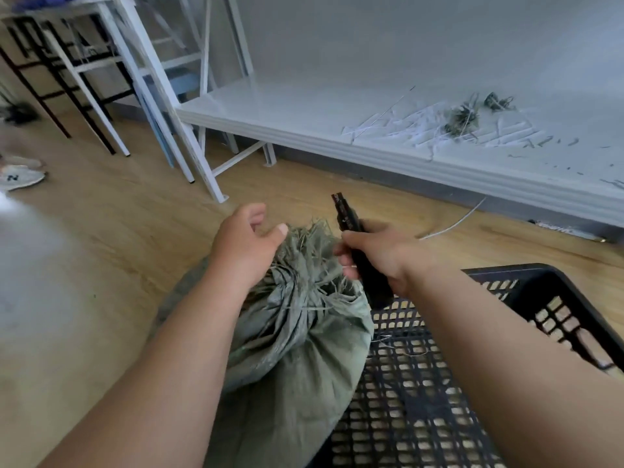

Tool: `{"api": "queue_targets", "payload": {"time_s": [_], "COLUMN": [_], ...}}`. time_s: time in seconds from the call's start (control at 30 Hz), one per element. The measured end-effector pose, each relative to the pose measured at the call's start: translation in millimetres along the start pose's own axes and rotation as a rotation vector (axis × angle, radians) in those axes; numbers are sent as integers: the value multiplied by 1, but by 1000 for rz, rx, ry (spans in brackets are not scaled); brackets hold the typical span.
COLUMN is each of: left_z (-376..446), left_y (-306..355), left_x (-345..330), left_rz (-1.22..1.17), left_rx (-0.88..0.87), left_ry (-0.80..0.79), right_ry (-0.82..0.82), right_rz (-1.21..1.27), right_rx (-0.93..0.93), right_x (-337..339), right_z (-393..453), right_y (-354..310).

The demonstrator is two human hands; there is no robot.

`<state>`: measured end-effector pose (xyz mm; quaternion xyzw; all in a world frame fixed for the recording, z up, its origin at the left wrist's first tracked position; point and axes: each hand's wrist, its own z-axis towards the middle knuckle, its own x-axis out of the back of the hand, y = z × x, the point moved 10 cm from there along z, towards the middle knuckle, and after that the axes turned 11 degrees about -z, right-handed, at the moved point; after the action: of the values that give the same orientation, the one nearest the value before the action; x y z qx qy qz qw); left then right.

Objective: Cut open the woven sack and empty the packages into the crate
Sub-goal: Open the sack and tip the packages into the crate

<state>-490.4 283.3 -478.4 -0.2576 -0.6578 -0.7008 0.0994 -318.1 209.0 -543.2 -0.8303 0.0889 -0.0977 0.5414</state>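
Observation:
A grey-green woven sack [297, 359] stands on the floor in front of me, its neck bunched and tied, with frayed strands at the top. My left hand [246, 244] hovers at the frayed neck with loosely curled fingers and holds nothing. My right hand [378, 255] grips a black utility knife [358, 251], its tip pointing up and away just right of the sack's neck. A black lattice plastic crate [422, 383] lies under and right of the sack; no packages are visible.
A low white shelf [371, 143] runs along the back, strewn with cut strands and scraps [472, 119]. White and black table legs [162, 106] stand at the back left. Pale sneakers [20, 177] lie at the left edge. A white strand [452, 224] lies on the wooden floor.

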Motion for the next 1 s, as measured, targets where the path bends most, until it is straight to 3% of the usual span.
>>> {"api": "queue_targets", "payload": {"time_s": [0.13,0.23,0.37,0.43,0.57,0.73,0.93,1.0], "left_z": [-27,-43,-42,-39,-37,-53,-44,-34], "left_y": [-49,-59,-20,4,39,59,43,23], "left_x": [12,-16,-68,-94,-136,-176,-140,-93], "left_rz": [38,59,340,361,192,-121,-139,-23], "left_rx": [187,253,48,-54,-116,47,80,69], "left_ry": [3,-101,-188,-243,-379,-605,-407,-217], "right_ry": [-8,59,165,222,311,334,203,139], "right_rz": [-36,-81,-87,-41,103,310,279,264], "right_rx": [11,-29,-99,-75,39,205,226,186], "right_x": [-25,-14,16,36,75,109,70,50], "right_z": [-9,-10,-16,-21,-29,-34,-17,-10], "right_y": [21,35,42,37,23,5,-2,2]}}
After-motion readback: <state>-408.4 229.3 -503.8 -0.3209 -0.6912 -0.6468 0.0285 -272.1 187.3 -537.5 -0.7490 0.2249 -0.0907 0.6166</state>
